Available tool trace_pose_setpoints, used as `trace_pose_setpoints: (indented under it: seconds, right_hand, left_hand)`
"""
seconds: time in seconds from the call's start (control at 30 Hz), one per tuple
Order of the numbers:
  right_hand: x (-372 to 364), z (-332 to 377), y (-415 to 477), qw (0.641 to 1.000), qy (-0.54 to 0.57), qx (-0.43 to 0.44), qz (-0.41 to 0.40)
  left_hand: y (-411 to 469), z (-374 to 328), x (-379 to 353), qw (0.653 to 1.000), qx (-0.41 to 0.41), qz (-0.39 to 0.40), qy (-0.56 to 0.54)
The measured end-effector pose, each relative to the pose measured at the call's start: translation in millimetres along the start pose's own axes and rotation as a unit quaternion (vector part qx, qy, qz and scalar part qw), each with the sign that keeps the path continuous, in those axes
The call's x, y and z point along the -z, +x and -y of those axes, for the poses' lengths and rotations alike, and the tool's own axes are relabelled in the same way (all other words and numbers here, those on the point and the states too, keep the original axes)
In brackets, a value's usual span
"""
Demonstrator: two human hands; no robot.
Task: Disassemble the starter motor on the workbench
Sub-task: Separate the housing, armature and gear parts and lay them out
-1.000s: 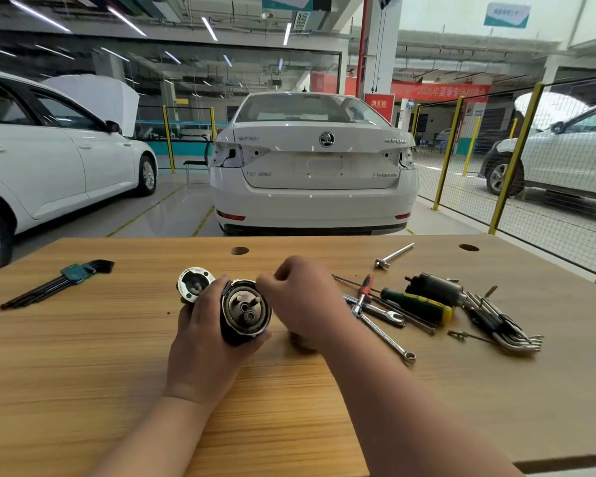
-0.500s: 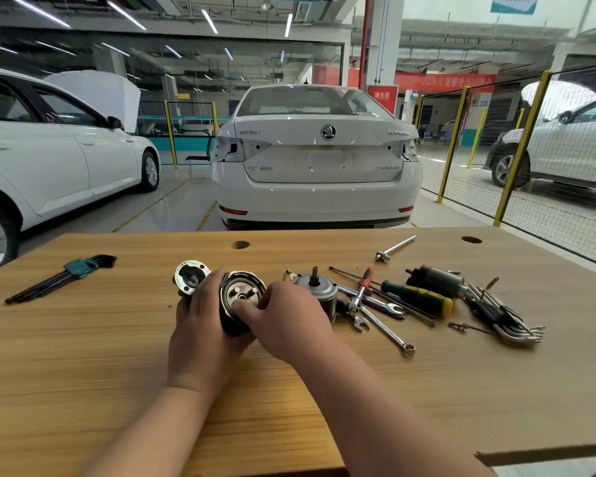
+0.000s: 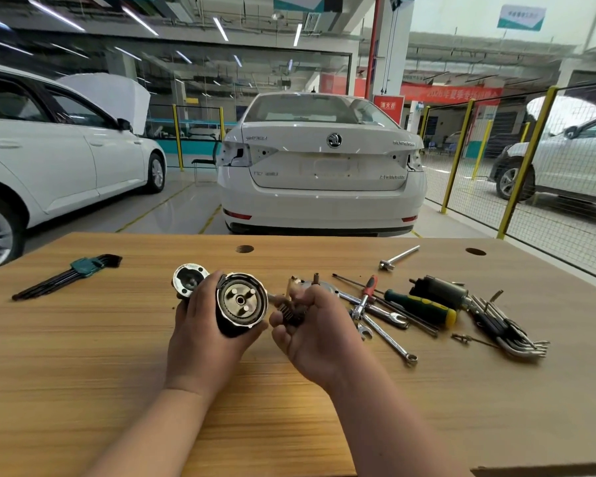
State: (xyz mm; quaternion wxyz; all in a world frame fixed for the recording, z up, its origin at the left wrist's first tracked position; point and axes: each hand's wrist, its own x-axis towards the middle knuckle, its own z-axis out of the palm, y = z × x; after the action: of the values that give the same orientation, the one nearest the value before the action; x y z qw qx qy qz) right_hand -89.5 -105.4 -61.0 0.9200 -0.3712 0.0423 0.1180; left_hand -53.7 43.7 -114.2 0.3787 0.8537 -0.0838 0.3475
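Note:
My left hand [image 3: 203,332] grips the round starter motor housing [image 3: 242,304] above the workbench [image 3: 83,356], its open end facing me with a ring gear, three pins and a centre hole. My right hand [image 3: 310,335] is just right of the housing, fingers curled round small dark toothed gears [image 3: 291,312]. Behind my left hand lies a silver end cap [image 3: 188,279]. Behind my right hand sits a grey cover plate [image 3: 315,289] with a shaft.
Wrenches [image 3: 386,325], a red screwdriver [image 3: 368,287], a green and yellow screwdriver [image 3: 422,307], a solenoid [image 3: 439,289] and a hex key set [image 3: 506,332] lie at the right. A T-handle [image 3: 398,258] lies further back. Another hex key set [image 3: 69,275] lies far left.
My right hand went into the housing's open end and has come away to the right holding small gears. The housing face now shows bare pins. My left hand has kept holding the housing.

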Motion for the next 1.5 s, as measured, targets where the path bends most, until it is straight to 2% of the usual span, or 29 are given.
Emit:
trace_pose_setpoints:
  seconds: [0.07,0.13,0.2,0.27,0.3,0.33,0.4,0.47,0.5,0.53,0.6,0.73,0.83,0.9,1.03,1.1,1.13,1.17,1.23,1.27,1.3,1.33,1.37,1.4,1.43,1.5]
  right_hand:
    - [2,-6,0,1.000,-0.009,-0.023,-0.007]
    - [1,-11,2,0.996,-0.072,-0.027,-0.036]
    - [1,-14,6,0.983,-0.171,-0.005,-0.067]
    - [2,-20,11,0.945,-0.309,0.024,-0.100]
    - [1,-23,15,0.910,-0.396,0.038,-0.119]
    - [0,-27,18,0.857,-0.495,0.054,-0.135]
    - [0,-36,26,0.705,-0.692,0.087,-0.127]
    - [-1,-43,34,0.550,-0.824,0.106,-0.082]
    - [-2,-46,38,0.500,-0.856,0.116,-0.063]
    - [-2,-47,42,0.468,-0.873,0.124,-0.050]
    - [-1,-47,48,0.448,-0.883,0.136,-0.042]
    - [-1,-46,51,0.452,-0.882,0.127,-0.048]
    - [1,-47,46,0.419,-0.898,0.120,-0.059]
    - [3,-48,39,0.410,-0.901,0.125,-0.066]
    - [17,-42,19,0.428,-0.883,0.191,-0.031]
    - [32,-32,9,0.470,-0.851,0.234,0.007]
    - [39,-26,5,0.518,-0.819,0.246,0.010]
    - [47,-20,0,0.586,-0.771,0.248,-0.007]
    - [59,-5,-10,0.766,-0.605,0.204,-0.076]
    - [64,4,-13,0.862,-0.464,0.167,-0.117]
    - [69,14,-15,0.936,-0.292,0.129,-0.147]
    - [72,25,-16,0.973,-0.123,0.100,-0.167]
    - [77,36,-17,0.981,0.014,0.082,-0.178]
    - [83,48,-18,0.975,0.097,0.074,-0.186]
    - [89,59,-19,0.969,0.125,0.069,-0.200]
    - [98,76,-20,0.969,0.054,0.049,-0.238]
  left_hand:
    - [0,-1,2,0.999,0.016,0.007,-0.028]
    - [1,-1,3,0.998,0.022,0.008,-0.052]
    - [2,2,3,0.998,0.019,0.004,-0.063]
    - [3,6,2,0.997,0.026,-0.003,-0.077]
    - [4,7,2,0.996,0.032,-0.009,-0.085]
    - [4,8,2,0.995,0.039,-0.016,-0.093]
    - [5,11,3,0.993,0.047,-0.026,-0.105]
    - [5,13,3,0.991,0.047,-0.037,-0.116]
    - [5,14,3,0.991,0.046,-0.041,-0.119]
    - [6,15,3,0.991,0.045,-0.042,-0.122]
    - [6,16,4,0.989,0.050,-0.039,-0.130]
    - [7,14,6,0.986,0.057,-0.031,-0.151]
    - [6,12,8,0.985,0.055,-0.026,-0.158]
    - [5,12,8,0.986,0.055,-0.024,-0.157]
    - [4,10,6,0.993,0.035,-0.015,-0.115]
    - [3,7,4,0.997,0.014,-0.003,-0.080]
    - [1,5,3,0.998,0.006,0.003,-0.062]
    - [0,2,1,0.999,-0.004,0.008,-0.046]
    - [-4,-4,-3,0.999,-0.019,0.013,-0.027]
    - [-8,-7,-5,0.999,-0.021,0.016,-0.027]
    - [-10,-11,-8,0.999,-0.019,0.016,-0.031]
    - [-13,-14,-9,0.999,-0.016,0.017,-0.034]
    - [-14,-16,-10,0.999,-0.018,0.021,-0.033]
    - [-16,-17,-11,0.999,-0.024,0.031,-0.028]
    - [-17,-19,-12,0.998,-0.032,0.043,-0.018]
    - [-18,-23,-12,0.996,-0.051,0.068,0.012]
